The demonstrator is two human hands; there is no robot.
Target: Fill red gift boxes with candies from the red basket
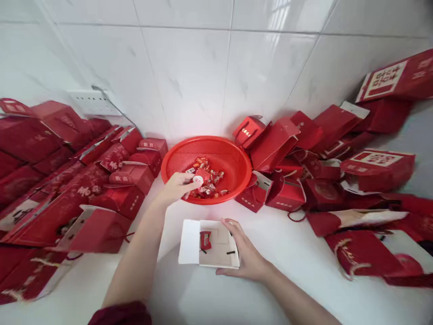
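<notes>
A red mesh basket (237,155) sits at the back of the white counter with several red-wrapped candies (210,178) in it. My left hand (177,187) reaches over its near rim, fingers pinched on a small white and red candy (198,180). Nearer to me lies an open white-lined gift box (216,253) with one red candy (204,240) inside. My right hand (245,253) grips the box's right side, fingers curled over its edge.
Piles of red gift boxes (88,189) fill the counter on the left, and more red boxes and bags (338,176) are heaped on the right. A white tiled wall stands behind, with a socket and cable (93,101) at the left.
</notes>
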